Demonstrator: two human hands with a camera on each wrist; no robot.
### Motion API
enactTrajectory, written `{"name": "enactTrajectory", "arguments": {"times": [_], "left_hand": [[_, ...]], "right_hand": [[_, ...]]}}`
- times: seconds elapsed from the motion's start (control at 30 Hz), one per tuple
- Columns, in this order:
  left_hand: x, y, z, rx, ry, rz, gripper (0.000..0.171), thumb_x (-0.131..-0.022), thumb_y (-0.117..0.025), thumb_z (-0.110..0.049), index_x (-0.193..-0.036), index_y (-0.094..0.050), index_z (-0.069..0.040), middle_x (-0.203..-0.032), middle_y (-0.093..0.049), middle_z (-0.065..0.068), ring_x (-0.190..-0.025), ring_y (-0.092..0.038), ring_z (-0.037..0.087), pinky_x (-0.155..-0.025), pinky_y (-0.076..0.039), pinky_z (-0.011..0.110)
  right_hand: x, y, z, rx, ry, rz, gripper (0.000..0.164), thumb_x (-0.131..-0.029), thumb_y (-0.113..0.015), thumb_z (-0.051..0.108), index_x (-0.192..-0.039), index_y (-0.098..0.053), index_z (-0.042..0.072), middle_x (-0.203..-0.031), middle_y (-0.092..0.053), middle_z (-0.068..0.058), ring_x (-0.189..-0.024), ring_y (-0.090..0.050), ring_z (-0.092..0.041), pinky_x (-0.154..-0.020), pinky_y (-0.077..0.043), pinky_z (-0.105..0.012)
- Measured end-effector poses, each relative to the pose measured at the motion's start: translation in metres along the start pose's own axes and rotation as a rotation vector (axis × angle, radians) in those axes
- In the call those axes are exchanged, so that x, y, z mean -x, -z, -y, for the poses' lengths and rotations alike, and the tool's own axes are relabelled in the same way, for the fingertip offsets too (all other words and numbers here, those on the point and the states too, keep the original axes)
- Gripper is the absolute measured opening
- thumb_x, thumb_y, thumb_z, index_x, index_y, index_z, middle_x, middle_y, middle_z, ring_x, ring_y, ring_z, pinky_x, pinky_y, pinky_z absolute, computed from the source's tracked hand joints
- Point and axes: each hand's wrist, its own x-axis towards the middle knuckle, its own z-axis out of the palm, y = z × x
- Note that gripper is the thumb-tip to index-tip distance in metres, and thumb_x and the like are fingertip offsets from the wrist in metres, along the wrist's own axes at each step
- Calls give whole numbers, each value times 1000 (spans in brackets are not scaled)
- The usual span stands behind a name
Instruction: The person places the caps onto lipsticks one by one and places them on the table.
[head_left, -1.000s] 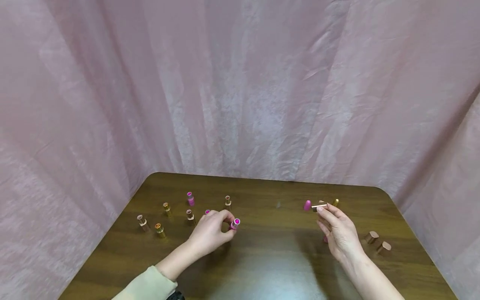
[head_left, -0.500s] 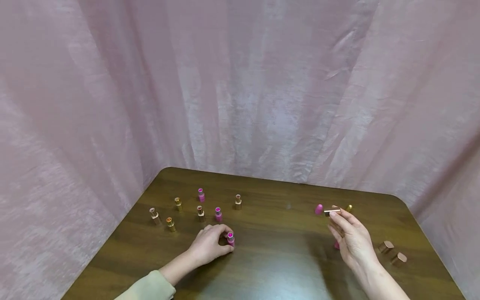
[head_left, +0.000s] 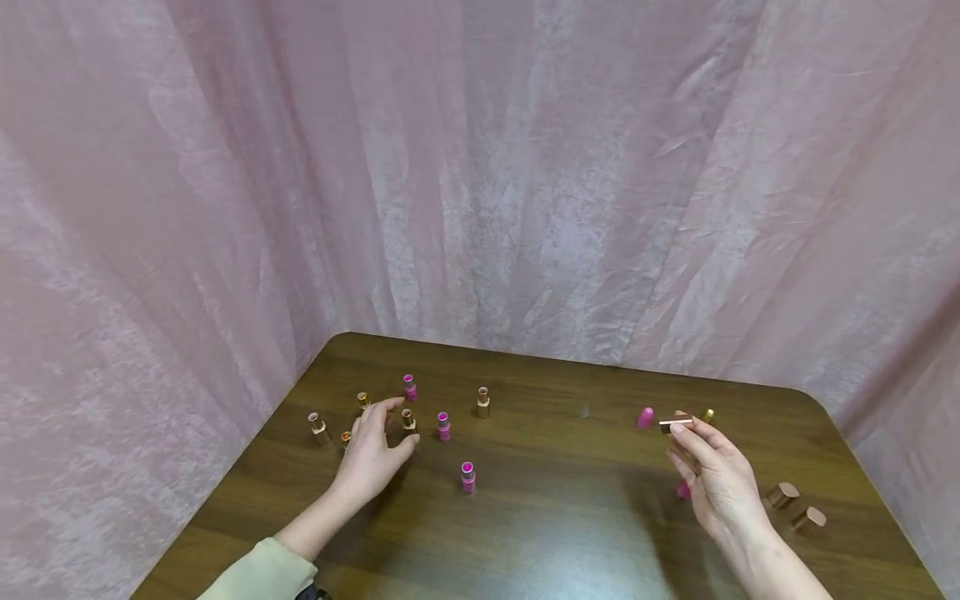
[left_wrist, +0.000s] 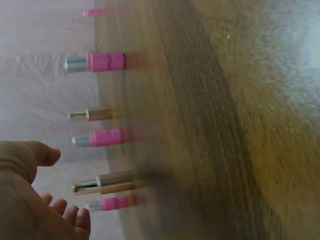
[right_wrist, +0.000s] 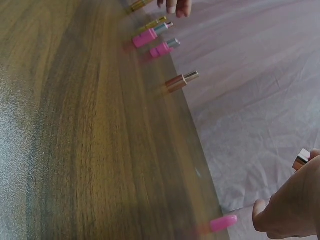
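My left hand (head_left: 375, 454) is spread around an uncapped rose-gold lipstick (head_left: 408, 422), thumb on the near side and fingers beyond it. In the left wrist view a gap shows between that hand and the rose-gold lipstick (left_wrist: 115, 182). Several pink lipsticks (head_left: 444, 427), (head_left: 468, 478) stand upright to its right, without caps. My right hand (head_left: 720, 483) pinches a rose-gold lipstick cap (head_left: 676, 426) between thumb and fingers, held sideways above the table. Part of that cap (right_wrist: 301, 159) also shows in the right wrist view.
More uncapped lipsticks stand on the left: a rose-gold lipstick (head_left: 318, 427), two gold ones partly behind my hand, a pink lipstick (head_left: 409, 387) and another rose-gold lipstick (head_left: 483, 402). Around my right hand are a pink cap (head_left: 646, 418), a gold cap (head_left: 708, 416) and rose-gold caps (head_left: 810, 521).
My left hand set the pink lipstick down nearer the front edge and let go, then moved left and away to the rose-gold lipstick. My right hand keeps holding the cap.
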Motion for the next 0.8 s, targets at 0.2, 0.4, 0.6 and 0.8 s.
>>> {"name": "enactTrajectory", "arguments": {"times": [0.2,0.4,0.6,0.8], "left_hand": [[-12,-18,14,37,132,30,64,-88,-76,-13,-142,-47,9,-134,-56,28,-120,-56,43,-101,-42,57],[-18,-28,19,1,148,-4,48,-87,-75,-10,-127,-55,9,-115,-63,23,-107,-59,41,-96,-44,54],[-20,-31,22,-60,140,-25,40,-84,-77,-11,-115,-60,7,-106,-67,20,-103,-62,42,-91,-47,54],[-19,-31,23,-64,145,-16,34,-87,-77,-12,-111,-61,6,-105,-67,20,-101,-63,42,-90,-48,55]], "right_hand": [[2,2,0,13,-15,2,16,-99,-66,7,-95,-74,20,-112,-60,14,-97,-60,-6,-92,-51,-23],[2,3,-1,3,-6,2,17,-99,-66,6,-94,-73,20,-109,-63,13,-96,-62,-6,-92,-52,-24],[1,6,0,-6,11,13,17,-99,-65,5,-94,-74,19,-104,-66,12,-95,-62,-5,-91,-52,-24],[0,8,-2,-9,10,8,18,-99,-66,4,-94,-74,19,-101,-66,11,-94,-63,-6,-91,-53,-24]]}}
